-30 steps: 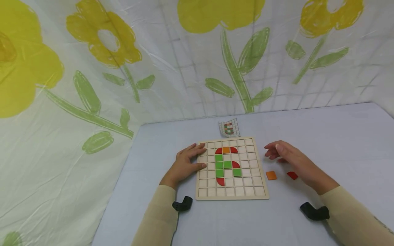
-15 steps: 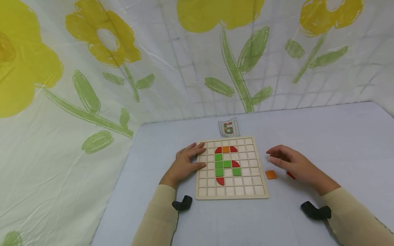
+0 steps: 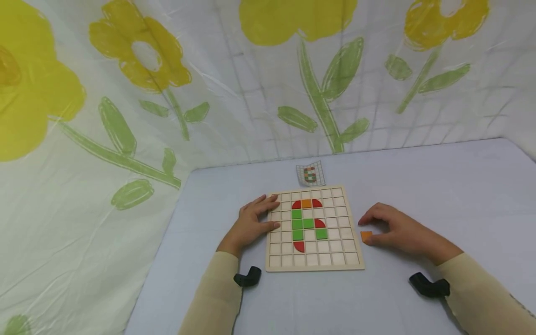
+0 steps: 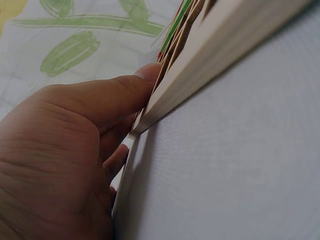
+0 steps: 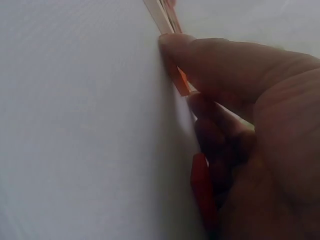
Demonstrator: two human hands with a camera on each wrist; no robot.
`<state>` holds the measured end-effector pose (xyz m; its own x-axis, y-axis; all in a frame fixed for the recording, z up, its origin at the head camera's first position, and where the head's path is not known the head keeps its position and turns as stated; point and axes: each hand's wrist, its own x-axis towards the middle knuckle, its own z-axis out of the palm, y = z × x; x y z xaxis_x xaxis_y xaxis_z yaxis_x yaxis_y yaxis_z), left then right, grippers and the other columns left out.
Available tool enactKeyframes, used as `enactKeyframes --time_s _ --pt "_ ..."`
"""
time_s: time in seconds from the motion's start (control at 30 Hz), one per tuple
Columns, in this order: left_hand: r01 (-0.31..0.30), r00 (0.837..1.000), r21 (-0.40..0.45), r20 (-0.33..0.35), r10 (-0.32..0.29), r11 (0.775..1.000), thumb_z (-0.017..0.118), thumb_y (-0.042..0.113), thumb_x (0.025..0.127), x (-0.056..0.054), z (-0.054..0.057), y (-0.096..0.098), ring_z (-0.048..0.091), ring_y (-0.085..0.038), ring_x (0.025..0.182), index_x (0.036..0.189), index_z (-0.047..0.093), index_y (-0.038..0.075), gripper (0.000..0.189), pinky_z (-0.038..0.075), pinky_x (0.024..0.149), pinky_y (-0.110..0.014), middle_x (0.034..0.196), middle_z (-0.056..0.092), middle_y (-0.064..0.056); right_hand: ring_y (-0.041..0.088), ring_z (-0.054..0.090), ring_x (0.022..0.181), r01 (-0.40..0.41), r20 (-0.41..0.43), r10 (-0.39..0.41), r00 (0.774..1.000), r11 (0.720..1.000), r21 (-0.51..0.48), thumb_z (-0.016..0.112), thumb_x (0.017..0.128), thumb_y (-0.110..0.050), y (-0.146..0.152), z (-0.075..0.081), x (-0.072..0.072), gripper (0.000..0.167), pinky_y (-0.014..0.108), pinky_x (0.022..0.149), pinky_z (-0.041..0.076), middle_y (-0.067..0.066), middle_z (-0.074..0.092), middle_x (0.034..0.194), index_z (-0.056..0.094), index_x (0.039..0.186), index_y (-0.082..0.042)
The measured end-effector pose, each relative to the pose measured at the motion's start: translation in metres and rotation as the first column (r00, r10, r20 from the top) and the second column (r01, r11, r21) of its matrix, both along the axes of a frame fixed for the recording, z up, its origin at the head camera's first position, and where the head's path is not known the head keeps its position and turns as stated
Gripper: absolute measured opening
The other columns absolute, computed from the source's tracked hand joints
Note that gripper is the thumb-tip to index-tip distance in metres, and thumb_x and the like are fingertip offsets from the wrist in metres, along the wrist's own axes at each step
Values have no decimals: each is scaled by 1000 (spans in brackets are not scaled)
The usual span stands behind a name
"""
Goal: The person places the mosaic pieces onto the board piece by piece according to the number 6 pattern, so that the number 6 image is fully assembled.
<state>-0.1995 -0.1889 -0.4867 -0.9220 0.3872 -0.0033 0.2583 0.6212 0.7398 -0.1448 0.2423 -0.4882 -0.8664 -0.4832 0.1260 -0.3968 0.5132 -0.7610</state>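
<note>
A square wooden grid board (image 3: 289,261) lies on the table, with green square tiles (image 3: 297,224), red quarter-round tiles (image 3: 299,246) and one orange square tile (image 3: 306,204) in its cells. My left hand (image 3: 250,224) rests on the board's left edge with thumb and fingers spread; in the left wrist view its thumb (image 4: 112,97) lies on the rim. Right of the board, my right hand (image 3: 404,230) pinches a loose orange square tile (image 3: 365,236) low over the tabletop. In the right wrist view, thumb and a fingertip meet opposite ends of this orange tile (image 5: 179,82).
A small printed pattern card (image 3: 311,174) lies behind the board, its corners curled. A loose red tile (image 5: 202,182) stays beneath my right hand, hidden in the head view. A flower-printed curtain (image 3: 251,93) hangs along the table's back and left.
My right hand has come down and toward the front, and its thumb now covers part of the loose orange tile. The loose red tile has gone out of sight under the hand. My left hand stays put.
</note>
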Motion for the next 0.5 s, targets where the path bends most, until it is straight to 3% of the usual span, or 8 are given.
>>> enactKeyframes --time_s 0.13,0.33,0.5 --pt "2 1000 -2 -1 -2 1000 89 30 93 -1 -1 -1 22 -14 161 152 67 16 64 9 127 -49 165 46 17 13 58 107 -38 -53 38 998 999 -4 92 92 -21 -2 -2 -1 19 26 94 47 -12 62 109 76 103 -23" --pt "-8 1000 9 6 8 1000 89 31 93 -1 -3 -1 22 -14 161 151 68 17 64 8 127 -51 165 47 19 11 58 102 -46 -105 43 993 999 -24 92 91 -17 -3 -2 1 22 24 90 46 -13 63 105 73 99 -24" --pt "-10 1000 17 1 10 1000 90 29 92 -1 -4 -1 23 -13 161 151 69 18 63 8 127 -51 164 48 18 14 58 104 -2 -36 2 999 1000 15 92 91 -18 -5 4 3 23 29 93 47 -13 66 105 72 101 -24"
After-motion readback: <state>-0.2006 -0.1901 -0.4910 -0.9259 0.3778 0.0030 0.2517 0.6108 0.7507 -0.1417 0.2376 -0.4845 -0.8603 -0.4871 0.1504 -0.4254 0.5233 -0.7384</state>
